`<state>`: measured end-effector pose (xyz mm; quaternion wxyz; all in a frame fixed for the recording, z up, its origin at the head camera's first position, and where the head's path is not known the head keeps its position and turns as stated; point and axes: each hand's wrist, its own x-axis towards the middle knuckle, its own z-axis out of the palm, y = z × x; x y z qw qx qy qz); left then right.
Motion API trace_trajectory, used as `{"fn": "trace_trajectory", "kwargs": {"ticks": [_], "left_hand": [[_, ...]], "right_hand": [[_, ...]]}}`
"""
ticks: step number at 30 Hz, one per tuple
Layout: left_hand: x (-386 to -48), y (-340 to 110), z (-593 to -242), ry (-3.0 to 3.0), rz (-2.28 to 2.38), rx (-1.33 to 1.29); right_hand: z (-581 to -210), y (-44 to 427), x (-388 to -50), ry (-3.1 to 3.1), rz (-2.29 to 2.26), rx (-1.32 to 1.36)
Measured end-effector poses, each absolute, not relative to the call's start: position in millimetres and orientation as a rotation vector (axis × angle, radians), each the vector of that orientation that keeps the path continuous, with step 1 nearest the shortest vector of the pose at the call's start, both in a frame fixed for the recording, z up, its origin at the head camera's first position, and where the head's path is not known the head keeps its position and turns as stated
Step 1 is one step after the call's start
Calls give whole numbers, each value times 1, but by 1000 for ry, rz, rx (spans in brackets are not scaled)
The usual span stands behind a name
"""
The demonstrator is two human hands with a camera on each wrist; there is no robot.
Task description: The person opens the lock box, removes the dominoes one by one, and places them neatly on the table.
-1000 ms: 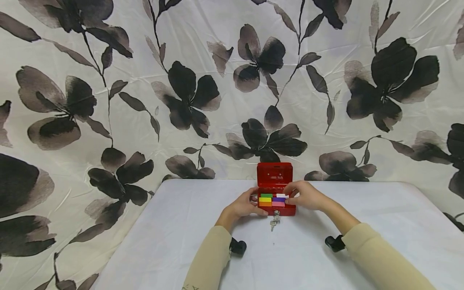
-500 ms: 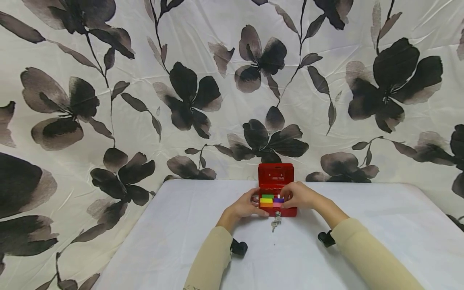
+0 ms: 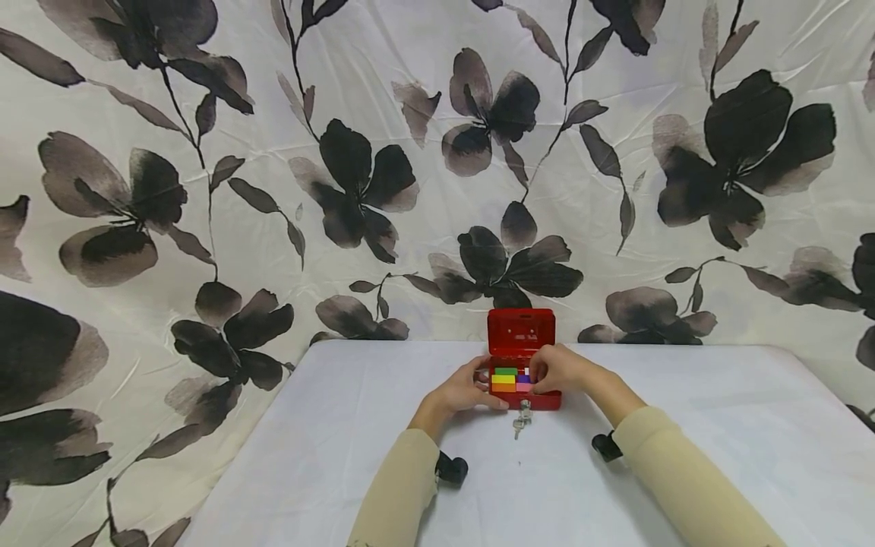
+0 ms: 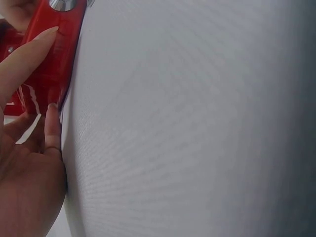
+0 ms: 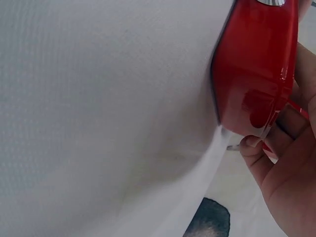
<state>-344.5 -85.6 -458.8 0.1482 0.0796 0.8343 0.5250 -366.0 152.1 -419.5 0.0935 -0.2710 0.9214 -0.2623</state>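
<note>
A small red cash box [image 3: 547, 401] stands on the table with its lid [image 3: 522, 319] raised. Inside lie several coloured blocks: green [image 3: 506, 371], yellow [image 3: 503, 379], orange [image 3: 503, 387], purple [image 3: 522, 378], pink [image 3: 523, 387], and a sliver of white [image 3: 527, 371]. My left hand [image 3: 456, 389] grips the box's left side, thumb on its front, fingers along the side wall. Over the right part of the box, my right hand [image 3: 563, 370] reaches in with bent fingers. What its fingertips touch is hidden; the right wrist view shows the little finger near the box corner.
Keys [image 3: 518, 427] hang from the lock on the box front. A white cloth covers the table [image 3: 328, 456], and a flower-printed sheet [image 3: 424, 190] hangs behind it. Each wrist carries a dark camera.
My right hand has shifted left and lower over the box, covering most of the white block and the right ends of the purple and pink ones. My left hand keeps its hold.
</note>
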Motion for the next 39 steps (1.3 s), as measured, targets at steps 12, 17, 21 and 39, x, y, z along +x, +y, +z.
{"fn": "trace_trajectory", "kwargs": {"ticks": [12,17,21,39], "left_hand": [[-344,-85,-460,2399,1515,231],[-344,-86,-460,2393,1522,230],[-345,-85,-461,2387,1527,231],[-344,-85,-460,2415,1506,228]], "right_hand": [[-430,152,-369,2805,-708,-852],[-430,152,-368,2806,-688,-852],[-430,152,-367,2793,-679,-860],[-424,155,-363,2688,-789,-949]]}}
